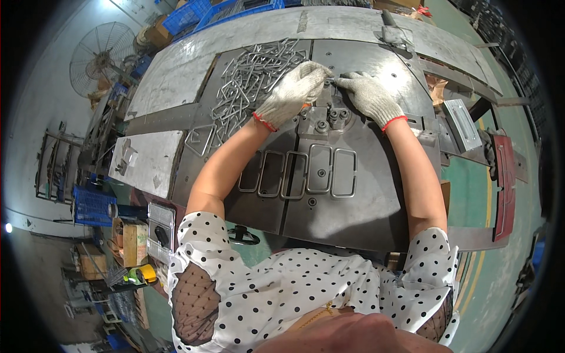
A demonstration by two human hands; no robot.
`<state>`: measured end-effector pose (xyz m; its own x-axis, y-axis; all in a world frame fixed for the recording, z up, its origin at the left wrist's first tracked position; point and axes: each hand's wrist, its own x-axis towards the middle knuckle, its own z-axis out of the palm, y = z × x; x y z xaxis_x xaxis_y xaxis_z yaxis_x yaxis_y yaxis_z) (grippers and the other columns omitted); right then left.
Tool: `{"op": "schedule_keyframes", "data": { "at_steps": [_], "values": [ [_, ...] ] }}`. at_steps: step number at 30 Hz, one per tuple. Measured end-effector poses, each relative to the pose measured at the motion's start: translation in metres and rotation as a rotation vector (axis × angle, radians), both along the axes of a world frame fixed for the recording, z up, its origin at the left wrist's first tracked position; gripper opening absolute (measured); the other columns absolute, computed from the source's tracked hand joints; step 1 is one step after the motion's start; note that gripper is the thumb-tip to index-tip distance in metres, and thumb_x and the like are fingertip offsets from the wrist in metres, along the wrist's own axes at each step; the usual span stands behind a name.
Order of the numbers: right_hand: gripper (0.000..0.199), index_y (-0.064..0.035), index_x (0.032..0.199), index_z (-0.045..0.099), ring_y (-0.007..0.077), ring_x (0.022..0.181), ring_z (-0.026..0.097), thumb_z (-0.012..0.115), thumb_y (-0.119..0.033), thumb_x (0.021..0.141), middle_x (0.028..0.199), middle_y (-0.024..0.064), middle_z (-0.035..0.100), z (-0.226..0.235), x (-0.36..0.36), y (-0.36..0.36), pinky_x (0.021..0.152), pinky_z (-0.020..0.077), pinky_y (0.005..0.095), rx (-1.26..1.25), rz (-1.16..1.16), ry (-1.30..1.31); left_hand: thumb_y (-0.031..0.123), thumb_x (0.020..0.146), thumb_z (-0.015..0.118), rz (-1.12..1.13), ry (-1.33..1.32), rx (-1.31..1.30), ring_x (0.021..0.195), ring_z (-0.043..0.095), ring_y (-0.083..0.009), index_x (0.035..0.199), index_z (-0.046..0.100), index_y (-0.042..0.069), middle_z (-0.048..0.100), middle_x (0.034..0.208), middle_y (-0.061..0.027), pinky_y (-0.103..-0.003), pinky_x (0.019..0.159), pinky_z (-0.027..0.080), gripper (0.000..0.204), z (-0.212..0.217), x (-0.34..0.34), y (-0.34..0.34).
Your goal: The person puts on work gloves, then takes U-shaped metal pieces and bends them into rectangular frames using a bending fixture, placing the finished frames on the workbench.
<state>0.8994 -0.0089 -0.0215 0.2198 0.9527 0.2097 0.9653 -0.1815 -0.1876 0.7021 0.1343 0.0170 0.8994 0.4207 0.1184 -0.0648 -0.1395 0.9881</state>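
Both my hands wear off-white knitted gloves with red cuffs and meet over a bolted metal fixture on the bench. My left hand (301,85) is closed, fingertips pinched together at the fixture's far end; what they hold is too small to make out. From the other side my right hand (371,95) comes in with its fingers drawn together, tips almost meeting the left ones. Socket-head bolts (322,126) stand on the fixture just nearer to me. Closer still, several rectangular wire frames (294,175) lie side by side. A heap of bent wire pieces (250,76) lies left of my left hand.
The steel bench plate (365,217) reaches toward my body. A pale board (147,162) lies at its left, and a hammer-like tool (389,26) lies at the far right. Blue crates (235,10) stand behind; a fan (101,59) and a red handled panel (504,185) flank the bench.
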Motion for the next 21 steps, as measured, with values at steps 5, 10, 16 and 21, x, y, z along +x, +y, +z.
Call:
{"op": "schedule_keyframes", "data": {
  "at_steps": [5, 10, 16, 21],
  "values": [
    [0.045, -0.0229, 0.143, 0.069, 0.0332, 0.134, 0.06, 0.051, -0.017, 0.102, 0.146, 0.0094, 0.065, -0.002, 0.002, -0.001, 0.109, 0.0487, 0.0469, -0.003, 0.008, 0.0, 0.027, 0.11, 0.063, 0.01, 0.012, 0.05, 0.105, 0.063, -0.0088, 0.124, 0.069, 0.002, 0.069, 0.115, -0.0031, -0.026, 0.095, 0.052, 0.029, 0.004, 0.0, -0.004],
    [0.045, -0.0223, 0.142, 0.069, 0.0335, 0.131, 0.061, 0.053, -0.015, 0.1, 0.142, 0.0094, 0.066, 0.001, 0.0, -0.002, 0.108, 0.0491, 0.0475, 0.01, 0.007, 0.002, 0.028, 0.111, 0.062, -0.005, 0.002, 0.084, 0.103, 0.062, -0.0085, 0.124, 0.069, 0.002, 0.069, 0.114, -0.0025, -0.026, 0.094, 0.053, 0.03, 0.006, 0.0, -0.004],
    [0.046, -0.022, 0.142, 0.069, 0.0337, 0.13, 0.061, 0.053, -0.014, 0.099, 0.14, 0.009, 0.067, 0.001, 0.001, -0.002, 0.107, 0.0494, 0.0483, 0.015, 0.006, 0.024, 0.028, 0.112, 0.062, -0.002, 0.033, -0.002, 0.1, 0.061, -0.0067, 0.123, 0.068, 0.003, 0.068, 0.11, -0.0014, -0.024, 0.088, 0.052, 0.028, 0.003, 0.002, -0.003],
    [0.045, -0.0219, 0.141, 0.069, 0.0341, 0.129, 0.061, 0.053, -0.015, 0.099, 0.138, 0.0091, 0.067, -0.001, 0.002, -0.002, 0.106, 0.0495, 0.0483, 0.033, 0.01, 0.038, 0.028, 0.111, 0.062, -0.028, 0.058, 0.125, 0.092, 0.058, -0.0055, 0.126, 0.068, 0.003, 0.066, 0.103, -0.0004, -0.023, 0.081, 0.05, 0.03, 0.019, -0.001, -0.01]
  ]
}}
